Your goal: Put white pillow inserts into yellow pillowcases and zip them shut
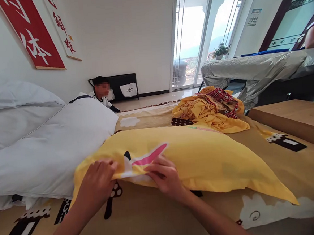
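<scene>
A plump yellow pillow (203, 153) with a pink and white printed figure lies across the patterned bed sheet (154, 219) in front of me. My left hand (102, 176) is closed around its near edge, toward the left end, with the fingertips curled over the fabric. Just right of the pink print, my right hand (164, 173) pinches the same edge between thumb and fingers. The stretch of edge between the two hands is slightly lifted and puckered. The pillow's right corner tapers to a flat point on the sheet.
White pillows or bedding (44, 140) pile up on the left, touching the yellow pillow. A crumpled yellow and red-checked cloth (207, 108) lies beyond. A person (102, 91) is low behind the bed. At right stand a wooden board (295, 117) and a plastic-covered table (251, 66).
</scene>
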`<state>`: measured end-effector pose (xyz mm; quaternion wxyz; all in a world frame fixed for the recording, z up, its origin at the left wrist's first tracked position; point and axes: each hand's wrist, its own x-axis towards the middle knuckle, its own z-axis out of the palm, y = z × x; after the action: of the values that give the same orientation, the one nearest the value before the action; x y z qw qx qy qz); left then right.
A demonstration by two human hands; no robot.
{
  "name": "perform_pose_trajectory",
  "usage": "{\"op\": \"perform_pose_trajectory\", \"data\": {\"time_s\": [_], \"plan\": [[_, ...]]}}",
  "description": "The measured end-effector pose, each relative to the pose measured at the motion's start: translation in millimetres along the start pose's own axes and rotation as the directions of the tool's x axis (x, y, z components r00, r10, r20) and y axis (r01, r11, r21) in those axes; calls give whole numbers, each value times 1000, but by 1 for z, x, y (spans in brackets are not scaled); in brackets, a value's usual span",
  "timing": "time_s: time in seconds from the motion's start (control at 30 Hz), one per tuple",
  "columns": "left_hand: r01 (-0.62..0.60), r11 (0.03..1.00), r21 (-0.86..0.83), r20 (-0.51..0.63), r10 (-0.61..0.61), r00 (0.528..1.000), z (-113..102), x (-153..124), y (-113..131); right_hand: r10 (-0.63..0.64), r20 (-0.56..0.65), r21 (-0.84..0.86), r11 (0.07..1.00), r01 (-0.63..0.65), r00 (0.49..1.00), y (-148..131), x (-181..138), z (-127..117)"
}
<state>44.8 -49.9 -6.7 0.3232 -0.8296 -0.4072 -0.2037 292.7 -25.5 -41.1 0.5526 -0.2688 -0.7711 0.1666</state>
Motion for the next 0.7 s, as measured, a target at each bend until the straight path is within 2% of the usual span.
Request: {"op": "perform_pose_trajectory", "data": {"time_s": [0.07,0.1,0.13,0.2,0.27,0.37,0.43,0.5,0.53,0.57,0.6,0.63,0.67,0.7], "plan": [[-7,1000,-20,25,7,1000,6,-16,6,1,175,148,989,-28,985,-1,-17,5],[-12,1000,-24,39,13,999,13,-29,12,26,245,218,973,-81,969,1,-27,8],[-28,999,-17,0,28,1000,22,-45,18,72,289,268,951,-152,955,5,-38,11],[-25,1000,-9,-42,25,999,38,-77,28,169,317,318,908,-272,933,11,-53,16],[4,1000,1,-77,-4,997,48,-99,29,190,343,317,899,-304,920,13,-57,18],[2,1000,5,-91,-1,996,45,-107,16,84,437,207,960,-191,895,0,-47,12],[-49,997,-62,-75,44,996,34,-101,3,-16,561,106,993,-52,828,-16,-36,-6],[-57,983,-174,10,59,998,21,-96,-9,-54,643,8,998,64,764,-27,-24,-38],[-28,971,-238,108,55,993,14,-93,-13,-25,628,-77,993,95,778,-27,-18,-59],[28,956,-293,233,43,972,9,-90,-17,24,557,-201,974,106,830,-24,-13,-82],[105,937,-334,364,26,931,5,-87,-19,88,411,-376,923,81,908,-15,-10,-106],[193,911,-364,487,9,873,2,-84,-19,147,221,-554,833,-1,964,-2,-9,-128],[282,879,-384,590,-2,808,1,-80,-19,182,64,-686,722,-89,981,14,-11,-149],[361,844,-396,669,-3,743,2,-76,-17,241,-2,-766,624,-157,970,32,-16,-167]]}}
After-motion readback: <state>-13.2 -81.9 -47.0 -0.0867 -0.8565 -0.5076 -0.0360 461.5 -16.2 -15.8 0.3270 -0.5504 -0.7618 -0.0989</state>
